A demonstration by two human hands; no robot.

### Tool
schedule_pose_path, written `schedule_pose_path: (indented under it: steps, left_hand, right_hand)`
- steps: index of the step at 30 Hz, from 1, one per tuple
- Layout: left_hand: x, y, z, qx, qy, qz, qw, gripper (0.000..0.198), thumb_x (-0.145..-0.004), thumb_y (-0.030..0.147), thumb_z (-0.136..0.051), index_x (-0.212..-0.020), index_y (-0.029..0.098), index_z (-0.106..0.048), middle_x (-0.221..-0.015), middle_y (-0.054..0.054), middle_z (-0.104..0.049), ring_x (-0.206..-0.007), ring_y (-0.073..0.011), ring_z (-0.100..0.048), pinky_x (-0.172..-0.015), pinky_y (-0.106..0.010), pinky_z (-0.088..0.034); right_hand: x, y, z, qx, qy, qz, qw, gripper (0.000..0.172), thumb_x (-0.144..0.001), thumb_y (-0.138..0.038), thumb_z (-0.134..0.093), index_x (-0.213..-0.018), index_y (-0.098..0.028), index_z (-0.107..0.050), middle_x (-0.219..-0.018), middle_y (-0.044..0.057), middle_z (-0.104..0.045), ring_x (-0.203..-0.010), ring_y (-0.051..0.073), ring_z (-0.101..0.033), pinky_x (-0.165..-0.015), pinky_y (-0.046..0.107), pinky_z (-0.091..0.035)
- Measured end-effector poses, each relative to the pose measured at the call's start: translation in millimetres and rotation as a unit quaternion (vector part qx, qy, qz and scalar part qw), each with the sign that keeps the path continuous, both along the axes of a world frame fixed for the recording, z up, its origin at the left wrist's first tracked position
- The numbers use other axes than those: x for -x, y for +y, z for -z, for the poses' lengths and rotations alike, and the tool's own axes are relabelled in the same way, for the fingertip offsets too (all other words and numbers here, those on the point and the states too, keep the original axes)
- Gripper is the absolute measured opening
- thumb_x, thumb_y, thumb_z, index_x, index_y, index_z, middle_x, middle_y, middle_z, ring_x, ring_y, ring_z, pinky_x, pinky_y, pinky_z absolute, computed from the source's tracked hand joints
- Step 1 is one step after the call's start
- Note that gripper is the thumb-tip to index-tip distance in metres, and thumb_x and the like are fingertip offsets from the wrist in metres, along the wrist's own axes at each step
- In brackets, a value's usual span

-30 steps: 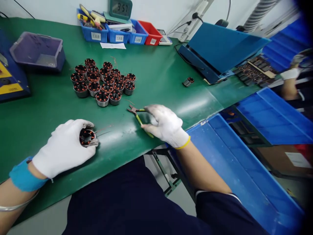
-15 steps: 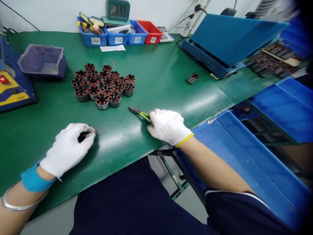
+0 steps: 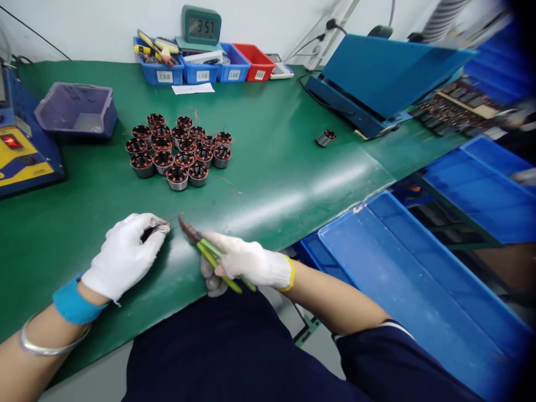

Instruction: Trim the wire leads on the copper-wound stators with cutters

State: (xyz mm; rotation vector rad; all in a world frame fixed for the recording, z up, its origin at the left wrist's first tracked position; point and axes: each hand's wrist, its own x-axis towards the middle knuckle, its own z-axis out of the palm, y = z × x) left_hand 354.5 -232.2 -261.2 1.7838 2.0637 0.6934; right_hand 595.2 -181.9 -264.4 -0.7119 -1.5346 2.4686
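Observation:
My left hand [image 3: 125, 254], in a white glove, is closed around a small dark piece, mostly hidden by the fingers, probably a motor stator. Thin copper wires [image 3: 175, 216] stick out of it to the right. My right hand [image 3: 247, 262], also gloved, grips pliers with green handles [image 3: 209, 249]. Their dark jaws point up and left, close to those wires. Behind both hands, several motor stators [image 3: 176, 177] with copper windings stand grouped on the green table [image 3: 268, 218]. Another stator [image 3: 325, 138] lies on its side, farther right.
At the back are blue bins [image 3: 163, 74], a red bin [image 3: 252, 62], a clock [image 3: 202, 25] and a calculator [image 3: 281, 68]. A purple bin [image 3: 77, 109] and a blue-yellow machine [image 3: 29, 145] stand left. Right are a blue panel stand [image 3: 385, 78] and blue trays [image 3: 402, 268] below table height.
My right hand has brought the pliers left and nearer to me, turning them so the handles point down towards me. My left hand has shifted slightly right, still closed on its piece.

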Motion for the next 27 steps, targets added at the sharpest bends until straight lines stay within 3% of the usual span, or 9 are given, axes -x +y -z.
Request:
schedule_pose_path:
  steps: [2,6,12,16,21,24,25,27]
  left_hand:
    - [-1,1,0.6,-0.009,0.008,0.006,1.000,0.036,-0.079,0.049,-0.045,-0.086,0.025,-0.070,-0.090,-0.007,-0.073,-0.087,-0.0295,-0.067,-0.085,-0.045,-0.052]
    - [0,2,3.1,-0.026,0.019,0.018,0.999,0.037,-0.080,0.047,-0.043,-0.088,0.024,-0.071,-0.093,-0.007,-0.073,-0.089,-0.0301,-0.067,-0.086,-0.046,-0.052]
    - [2,2,6.8,-0.024,0.040,0.021,0.999,0.039,-0.082,0.046,-0.041,-0.091,0.024,-0.072,-0.098,-0.008,-0.074,-0.092,-0.0305,-0.067,-0.086,-0.047,-0.051]
    - [3,2,8.0,-0.022,0.053,0.027,0.998,0.039,-0.083,0.047,-0.040,-0.090,0.024,-0.072,-0.099,-0.008,-0.074,-0.092,-0.0304,-0.067,-0.086,-0.046,-0.052]
    - [1,2,7.0,-0.029,0.059,0.030,0.997,0.039,-0.083,0.047,-0.041,-0.089,0.024,-0.072,-0.095,-0.008,-0.073,-0.090,-0.0313,-0.068,-0.084,-0.048,-0.053]
    - [3,0,5.4,-0.043,0.015,0.016,0.999,0.038,-0.083,0.051,-0.047,-0.090,0.024,-0.072,-0.096,-0.008,-0.074,-0.092,-0.0313,-0.069,-0.089,-0.048,-0.055]
    - [6,-1,5.6,-0.056,-0.021,0.005,0.998,0.040,-0.084,0.054,-0.049,-0.095,0.023,-0.072,-0.099,-0.008,-0.075,-0.095,-0.0308,-0.069,-0.092,-0.047,-0.055]
    - [15,-1,7.8,-0.108,-0.088,-0.032,0.990,0.049,-0.089,0.058,-0.047,-0.111,0.021,-0.070,-0.109,-0.008,-0.075,-0.104,-0.0286,-0.070,-0.098,-0.045,-0.055]
  right_hand:
    - [8,-2,-1.2,0.043,-0.009,-0.022,0.999,0.061,-0.070,-0.024,-0.065,-0.126,-0.021,-0.041,-0.090,-0.002,-0.059,-0.064,0.013,-0.064,-0.061,0.031,-0.059]
    - [13,3,-7.4,-0.007,-0.069,-0.052,0.996,0.047,-0.070,-0.029,-0.072,-0.107,-0.021,-0.045,-0.090,-0.001,-0.060,-0.069,0.016,-0.068,-0.056,0.026,-0.058]
    - [26,1,-15.0,-0.051,-0.118,-0.051,0.990,0.042,-0.075,-0.022,-0.067,-0.111,-0.021,-0.045,-0.091,0.001,-0.063,-0.072,0.017,-0.068,-0.055,0.026,-0.059]
    - [32,1,-10.4,-0.060,-0.118,-0.034,0.991,0.042,-0.077,-0.016,-0.062,-0.115,-0.021,-0.045,-0.085,-0.002,-0.060,-0.062,0.012,-0.063,-0.053,0.025,-0.058]
    - [31,8,-13.4,-0.117,-0.134,-0.068,0.982,0.026,-0.081,-0.019,-0.055,-0.105,-0.021,-0.045,-0.074,-0.005,-0.055,-0.054,0.012,-0.059,-0.050,0.024,-0.053]
    - [29,12,-24.5,-0.263,-0.213,-0.113,0.934,0.031,-0.085,-0.028,-0.054,-0.115,-0.021,-0.049,-0.078,-0.001,-0.061,-0.063,0.018,-0.065,-0.055,0.029,-0.053]
    - [28,12,-28.7,-0.343,-0.250,-0.120,0.898,0.037,-0.086,-0.033,-0.055,-0.120,-0.021,-0.050,-0.084,0.001,-0.065,-0.071,0.022,-0.068,-0.060,0.033,-0.055]
    - [27,9,-35.9,-0.513,-0.316,-0.106,0.791,0.046,-0.086,-0.042,-0.058,-0.127,-0.021,-0.053,-0.101,0.007,-0.069,-0.086,0.029,-0.069,-0.069,0.041,-0.056]
